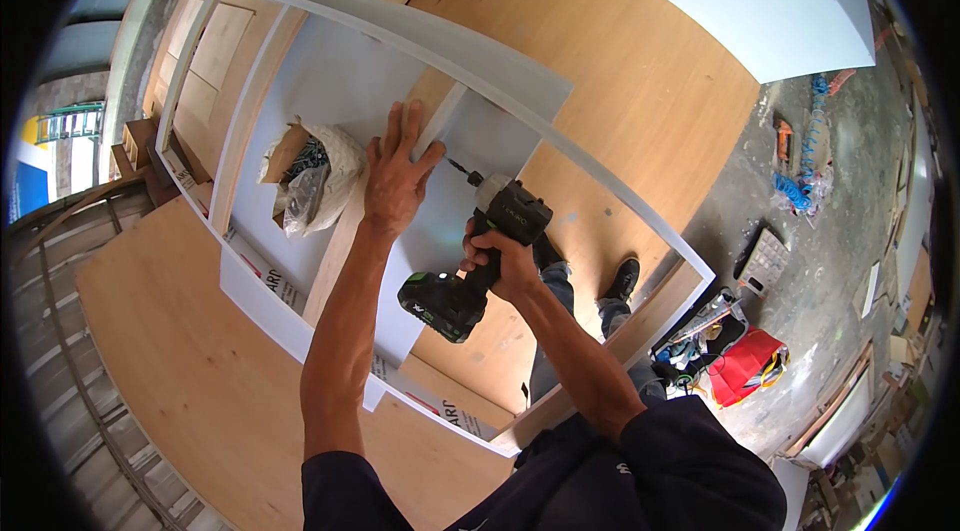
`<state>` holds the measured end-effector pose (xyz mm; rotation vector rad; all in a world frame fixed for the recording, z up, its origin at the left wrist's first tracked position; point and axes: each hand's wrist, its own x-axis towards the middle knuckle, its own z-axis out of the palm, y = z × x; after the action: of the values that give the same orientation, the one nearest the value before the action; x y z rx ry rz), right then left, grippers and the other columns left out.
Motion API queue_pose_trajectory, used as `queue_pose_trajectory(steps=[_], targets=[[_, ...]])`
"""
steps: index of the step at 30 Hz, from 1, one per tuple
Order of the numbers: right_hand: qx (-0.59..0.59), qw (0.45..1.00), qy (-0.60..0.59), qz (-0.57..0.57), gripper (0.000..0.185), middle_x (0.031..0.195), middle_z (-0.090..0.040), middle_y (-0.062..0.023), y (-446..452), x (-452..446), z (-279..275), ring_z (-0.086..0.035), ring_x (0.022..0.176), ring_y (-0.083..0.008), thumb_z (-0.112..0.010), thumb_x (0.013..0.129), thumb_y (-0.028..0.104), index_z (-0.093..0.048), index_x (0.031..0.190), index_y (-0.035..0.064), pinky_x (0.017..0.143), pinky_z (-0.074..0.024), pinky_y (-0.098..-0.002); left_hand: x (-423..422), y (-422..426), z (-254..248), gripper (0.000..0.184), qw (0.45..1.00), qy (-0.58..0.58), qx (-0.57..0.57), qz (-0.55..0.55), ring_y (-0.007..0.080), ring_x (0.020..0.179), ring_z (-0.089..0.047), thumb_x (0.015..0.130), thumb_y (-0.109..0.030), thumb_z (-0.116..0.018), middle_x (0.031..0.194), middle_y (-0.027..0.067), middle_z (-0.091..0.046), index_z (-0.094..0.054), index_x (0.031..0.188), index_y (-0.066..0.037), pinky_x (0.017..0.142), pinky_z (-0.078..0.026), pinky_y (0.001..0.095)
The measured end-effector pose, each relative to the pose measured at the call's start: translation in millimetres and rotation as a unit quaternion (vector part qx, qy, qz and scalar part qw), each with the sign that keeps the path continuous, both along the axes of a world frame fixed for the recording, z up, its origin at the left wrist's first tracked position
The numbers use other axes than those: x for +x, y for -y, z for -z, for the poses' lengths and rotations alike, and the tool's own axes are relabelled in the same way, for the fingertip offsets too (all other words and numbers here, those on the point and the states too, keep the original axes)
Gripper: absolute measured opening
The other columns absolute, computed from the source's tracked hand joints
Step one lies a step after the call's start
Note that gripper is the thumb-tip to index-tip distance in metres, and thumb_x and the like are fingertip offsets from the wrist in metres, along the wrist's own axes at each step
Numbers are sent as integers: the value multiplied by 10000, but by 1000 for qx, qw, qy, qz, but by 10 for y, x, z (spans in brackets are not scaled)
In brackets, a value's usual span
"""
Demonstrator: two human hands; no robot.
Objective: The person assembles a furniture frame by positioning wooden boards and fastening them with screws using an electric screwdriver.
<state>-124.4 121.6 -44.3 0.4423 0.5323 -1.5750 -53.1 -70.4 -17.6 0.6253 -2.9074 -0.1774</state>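
Observation:
My right hand is wrapped round the grip of a black and green cordless drill with a battery at its base. The drill's bit points up and left, close to the thumb of my left hand. That hand lies with its fingers stretched out against a wooden divider inside a white-edged cabinet frame. Whether the bit touches the divider, I cannot tell. Left of my left hand, an open white sack holds screws and a clear plastic bag.
A plywood surface lies at the left. A light blue-white panel is at the upper right. On the concrete floor are a blue coiled hose, a red bag and tools. My shoe shows within the frame.

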Motion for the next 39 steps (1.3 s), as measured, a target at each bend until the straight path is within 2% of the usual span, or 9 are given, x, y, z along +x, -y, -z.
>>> queue_pose_trajectory(steps=[7,9,10,12,15,18,24,37,39], targets=[[4,1000,-4,-8,133,661,-469,-48,21,-29,-14,-435,543,-123,-551,759,-28,-546,888,6,579,-424,-320,22,22,17,275,1000,16,-5,0,402,1422,-288,811,-63,-682,1551,172,-300,-657,1071,-149,952,-364,550],[2,1000,-1,-9,132,663,-472,-50,29,-28,-9,-434,538,-123,-553,759,-25,-547,886,8,580,-426,-320,43,43,39,581,1000,10,-12,20,367,1437,-257,820,-96,-666,1571,170,-237,-505,1367,-207,1000,-333,572],[2,1000,0,-9,132,663,-472,-50,32,-31,-5,-434,538,-123,-553,759,-25,-547,886,8,580,-426,-320,56,45,22,581,1000,11,-11,20,367,1437,-257,820,-96,-666,1571,170,-237,-505,1367,-207,1000,-333,572],[-4,1000,-8,-13,136,659,-474,-50,37,-39,2,-430,531,-122,-554,757,-22,-549,889,11,579,-429,-323,87,35,-33,829,982,-109,156,-14,363,1428,-272,770,-86,-627,1562,236,-214,-262,1515,-82,1050,-276,547],[-1,1000,0,-19,138,653,-476,-52,44,-50,6,-428,525,-122,-556,752,-17,-554,887,14,580,-436,-327,111,35,-46,919,980,-109,135,-91,381,1362,-357,694,-91,-582,1489,287,-317,-171,1505,40,1083,-238,511],[-2,1000,4,-18,139,650,-476,-53,60,-46,6,-430,523,-122,-559,747,-11,-558,883,15,583,-444,-331,103,39,28,887,970,-139,164,-110,405,1233,-455,692,-118,-547,1366,280,-457,-212,1500,27,1070,-277,490],[-2,1000,1,-29,139,665,-475,-54,79,-68,28,-421,524,-121,-561,742,-16,-556,877,16,586,-441,-337,88,71,12,816,964,-173,178,-96,414,1069,-516,690,-136,-496,1206,275,-551,-302,1461,49,1019,-352,475],[18,998,15,-57,149,677,-499,-66,185,-132,-40,-405,536,-112,-550,725,-3,-556,871,25,599,-421,-324,91,112,19,738,970,-176,157,-66,434,1105,-516,703,-144,-468,1326,271,-513,-395,1410,57,1018,-359,473],[11,998,2,-64,141,676,-498,-64,204,-149,-39,-404,537,-111,-550,727,-2,-557,866,25,598,-418,-322,81,112,18,750,966,-173,176,-76,417,1184,-498,679,-128,-468,1362,257,-503,-421,1408,42,1044,-361,446]])
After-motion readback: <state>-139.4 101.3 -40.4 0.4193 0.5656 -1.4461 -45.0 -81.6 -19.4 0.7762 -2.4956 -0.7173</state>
